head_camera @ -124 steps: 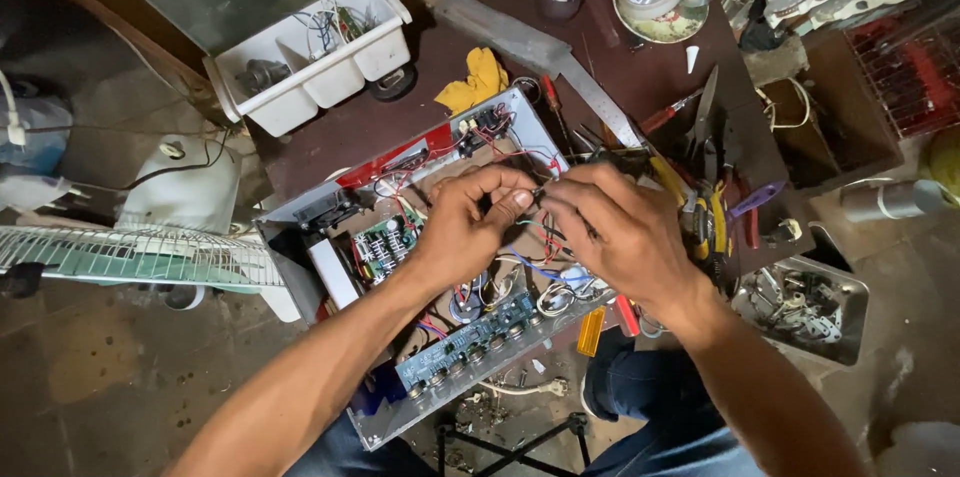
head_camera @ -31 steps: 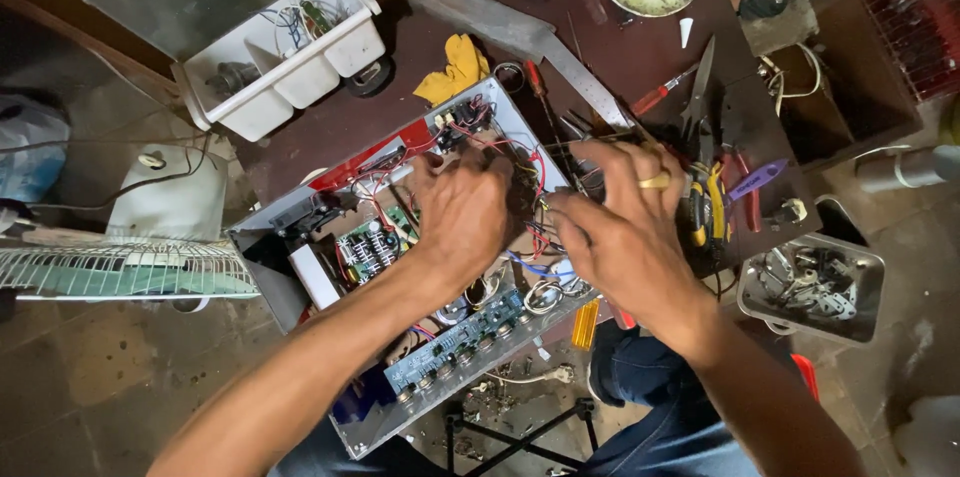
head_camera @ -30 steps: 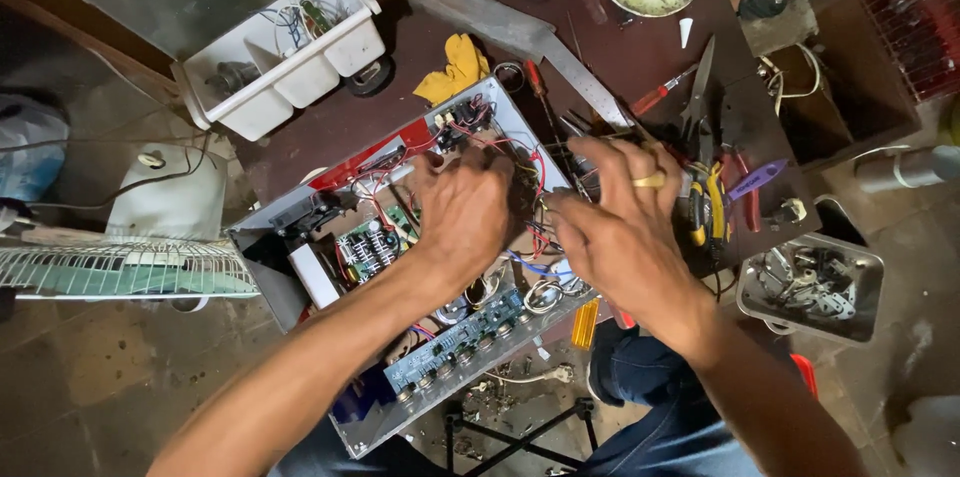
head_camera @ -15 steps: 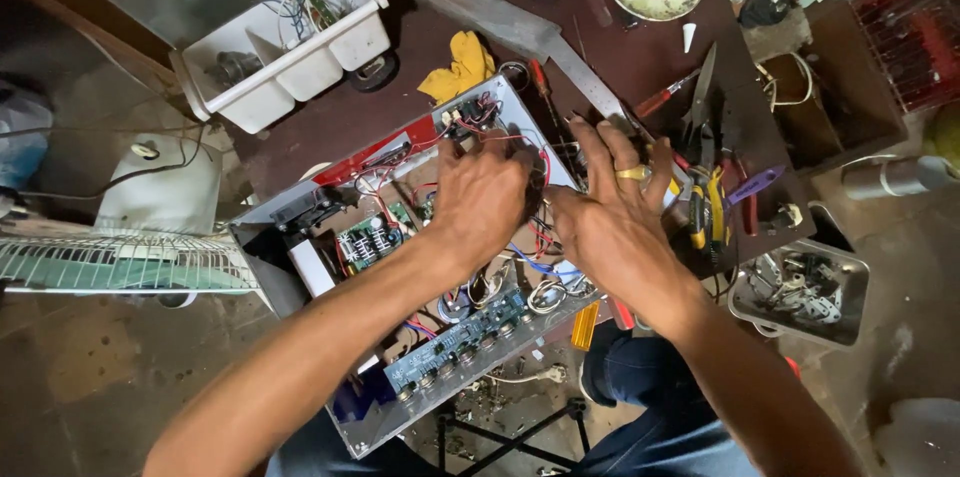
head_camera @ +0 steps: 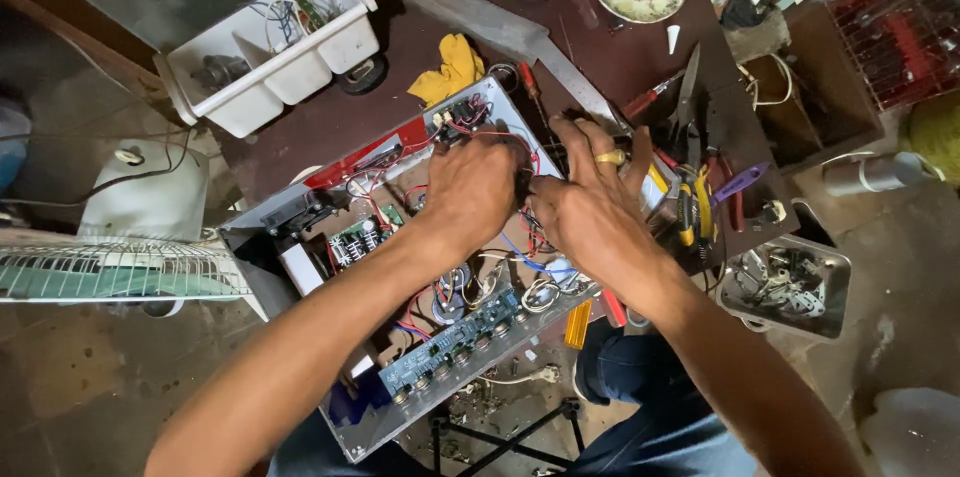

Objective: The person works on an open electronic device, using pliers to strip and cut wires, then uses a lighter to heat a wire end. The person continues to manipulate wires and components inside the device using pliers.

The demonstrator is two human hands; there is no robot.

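Red wires point(head_camera: 478, 137) pinched by left hand point(head_camera: 470, 187); right hand point(head_camera: 590, 207) spread narrow, steadying metal case point(head_camera: 350, 437). Best worked gently.

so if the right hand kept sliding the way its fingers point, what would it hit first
Probably the long grey metal strip lying just past the open chassis. The right hand points up and away across the table, though depth is hard to judge.

Open grey metal amplifier chassis point(head_camera: 330, 237) lies tilted across the worktop edge, exposing circuit boards and tangled red, blue and white wiring point(head_camera: 520, 267).
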